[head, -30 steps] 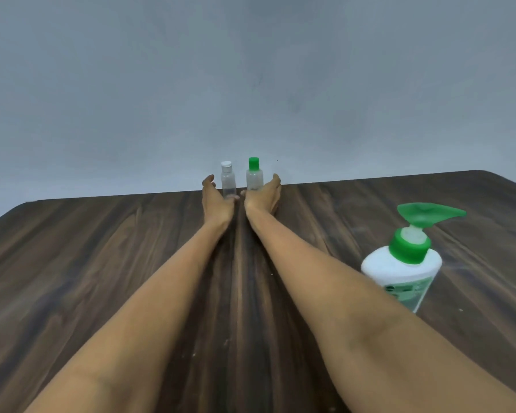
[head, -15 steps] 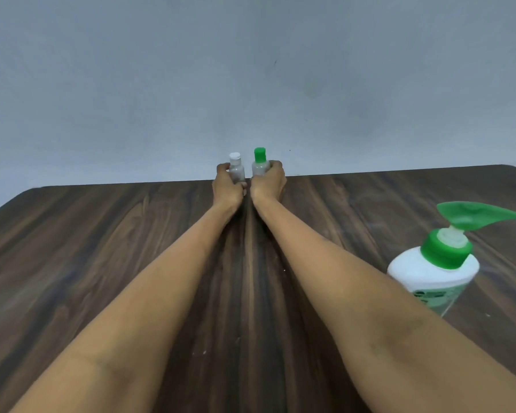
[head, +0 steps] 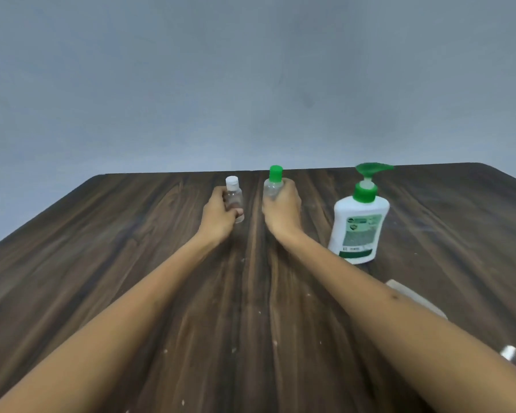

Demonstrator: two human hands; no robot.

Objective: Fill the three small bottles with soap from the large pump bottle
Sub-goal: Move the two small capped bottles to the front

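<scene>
Small bottles sit in both my hands near the middle of the frame: my left hand (head: 219,214) has its fingers curled round a clear bottle with a white cap (head: 234,201), and my right hand (head: 282,208) grips a clear bottle with a green cap (head: 273,186). Both bottles stand upright, caps on. The large pump bottle (head: 359,222), white with a green pump, stands on the dark wooden surface (head: 102,263) just right of my right hand, not touching it.
</scene>
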